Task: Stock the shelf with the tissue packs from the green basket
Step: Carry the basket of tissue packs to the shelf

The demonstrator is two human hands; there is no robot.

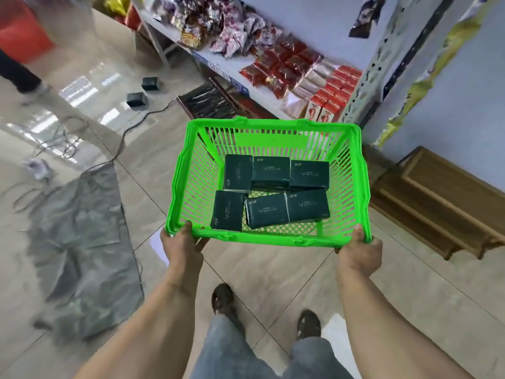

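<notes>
A bright green plastic basket (352,170) is held in the air in front of me. My left hand (181,248) grips its near left corner and my right hand (359,251) grips its near right corner. Several dark green tissue packs (270,172) lie flat on the basket's bottom. The white shelf (269,98) stands beyond the basket's far edge, filled with red and patterned snack packets.
Two more dark packs (136,99) lie on the tiled floor at the left, beside a black cable (123,138). A grey sheet (84,242) is spread on the floor at the left. A low wooden bench (437,203) stands at the right. A person's leg (19,75) shows top left.
</notes>
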